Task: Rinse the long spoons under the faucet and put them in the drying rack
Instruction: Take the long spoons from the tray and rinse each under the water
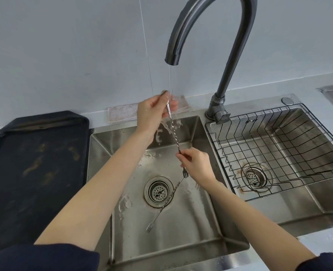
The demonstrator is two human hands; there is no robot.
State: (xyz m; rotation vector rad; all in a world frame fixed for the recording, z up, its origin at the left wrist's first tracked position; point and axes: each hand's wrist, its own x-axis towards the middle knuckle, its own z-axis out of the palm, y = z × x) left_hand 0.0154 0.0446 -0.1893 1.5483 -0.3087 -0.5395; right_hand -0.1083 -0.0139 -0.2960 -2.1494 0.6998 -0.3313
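Under the dark curved metal faucet (210, 36), the left hand (152, 112) pinches the bowl end of a long twisted steel spoon (174, 130); the right hand (196, 165) grips its forked end. A second twisted spoon (165, 202) lies below the faucet by the drain (157, 191), and the black wire drying rack (279, 149) sits right of the faucet.

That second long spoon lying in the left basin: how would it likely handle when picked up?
The spoon in the basin looks thin, so probably light and stiff. It lies flat on wet steel beside the drain, so it is likely slippery and hard to pinch. Its forked end suggests gripping mid-handle.
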